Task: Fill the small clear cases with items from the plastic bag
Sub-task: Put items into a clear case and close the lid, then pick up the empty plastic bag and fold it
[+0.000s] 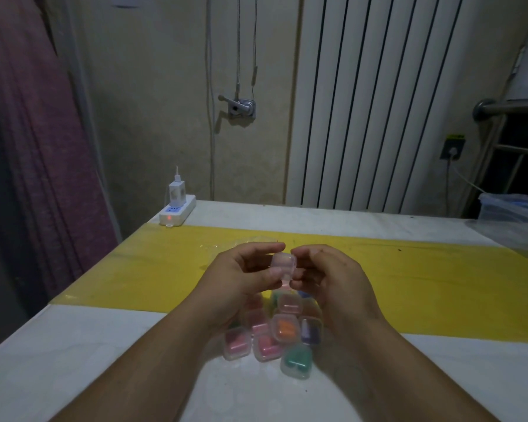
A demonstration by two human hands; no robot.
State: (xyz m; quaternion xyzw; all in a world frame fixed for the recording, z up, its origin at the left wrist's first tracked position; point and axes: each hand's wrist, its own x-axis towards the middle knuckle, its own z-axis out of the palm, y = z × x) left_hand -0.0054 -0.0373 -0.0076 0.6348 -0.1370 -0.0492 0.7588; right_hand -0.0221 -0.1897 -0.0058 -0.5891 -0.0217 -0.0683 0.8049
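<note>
Fingers of both your hands curl around 1 small clear case (pixel 282 263), held up above the table (pixel 73 360): your left hand (pixel 244 275) pinches its left side between thumb and fingertips, and your right hand (pixel 326 272) pinches the right side. Its contents look pale pink, though blur hides the detail. Below your hands a cluster of closed clear cases (pixel 272 330) lies on the white tabletop at the near edge of the yellow strip (pixel 134 269); you can pick out pink fills at the left, an orange one (pixel 284 328) in the middle, a purple one (pixel 311 330) to its right and a green one (pixel 296 362) nearest you. The crumpled plastic bag (pixel 226 243) lies on the yellow strip just beyond your left hand. At the far left corner a white power strip (pixel 177 213) with a red light carries a white charger (pixel 176 191). No writing or brand is readable anywhere.
</note>
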